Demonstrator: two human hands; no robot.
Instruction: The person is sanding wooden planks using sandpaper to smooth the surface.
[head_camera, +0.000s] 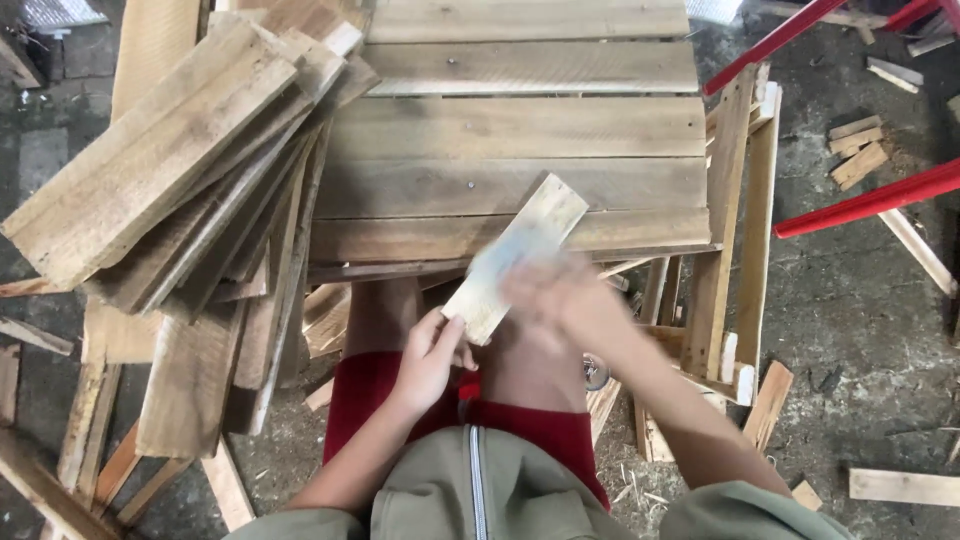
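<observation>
My left hand (432, 355) grips the near end of a short pale wooden slat (515, 255), which slants up and to the right over the front edge of a slatted wooden tabletop (520, 130). Blurred by motion, my right hand (560, 295) lies against the middle of the slat's right side. A pale bluish blurred patch, maybe a sheet, sits on the slat by that hand; I cannot tell what it is. My knees in red shorts are below.
A heap of rough planks (170, 170) leans at the left. A wooden frame (735, 230) stands on edge to the right of the tabletop. Red metal bars (870, 200) cross the upper right. Offcuts (860, 160) and shavings litter the concrete floor.
</observation>
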